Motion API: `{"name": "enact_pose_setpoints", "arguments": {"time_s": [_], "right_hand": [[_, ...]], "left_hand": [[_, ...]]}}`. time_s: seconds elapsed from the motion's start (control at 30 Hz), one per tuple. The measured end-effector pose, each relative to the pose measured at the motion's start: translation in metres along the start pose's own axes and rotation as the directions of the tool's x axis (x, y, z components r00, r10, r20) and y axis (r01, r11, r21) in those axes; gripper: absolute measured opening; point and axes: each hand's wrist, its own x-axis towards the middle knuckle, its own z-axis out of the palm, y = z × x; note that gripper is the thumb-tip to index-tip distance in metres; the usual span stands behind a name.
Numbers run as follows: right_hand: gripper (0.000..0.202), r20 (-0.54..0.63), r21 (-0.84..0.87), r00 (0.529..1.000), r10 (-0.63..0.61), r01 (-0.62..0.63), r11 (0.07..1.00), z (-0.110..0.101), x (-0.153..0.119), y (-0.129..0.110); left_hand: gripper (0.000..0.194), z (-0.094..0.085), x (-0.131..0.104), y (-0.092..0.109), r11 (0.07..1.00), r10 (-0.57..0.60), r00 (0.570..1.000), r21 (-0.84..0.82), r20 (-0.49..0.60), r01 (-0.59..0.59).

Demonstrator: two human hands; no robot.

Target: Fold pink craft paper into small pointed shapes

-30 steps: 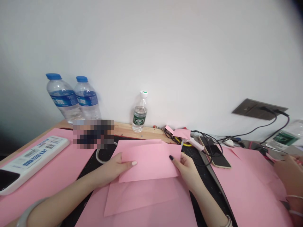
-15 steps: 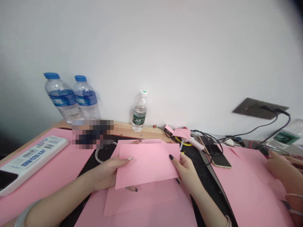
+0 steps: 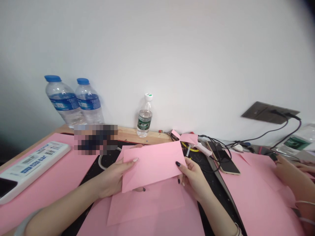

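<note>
- Your left hand pinched the left edge of the pink sheet, thumb on its upper face and fingers beneath.
- Your right hand pinched the same sheet's right edge, with the dark-nailed thumb on top.
- The pink sheet was slanted, its right end farther from you, above the lower pink papers.
- Those papers overlapped on the black mat, in front of you.
- A small green-labelled bottle stood upright on the wooden tabletop, near the wall.
- To your right, a phone lay beside dark cables.
- To your left, a white device rested on pink paper.
</note>
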Motion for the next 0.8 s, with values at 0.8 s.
{"name": "enact_pose_setpoints", "arguments": {"time_s": [0.8], "right_hand": [[0.025,0.109,-0.119,0.991,0.078,-0.065,0.991,0.013,0.000,0.007]], "left_hand": [[0.034,-0.005,0.010,-0.011,0.545,0.222,0.974,0.822,0.049,-0.166]]}}
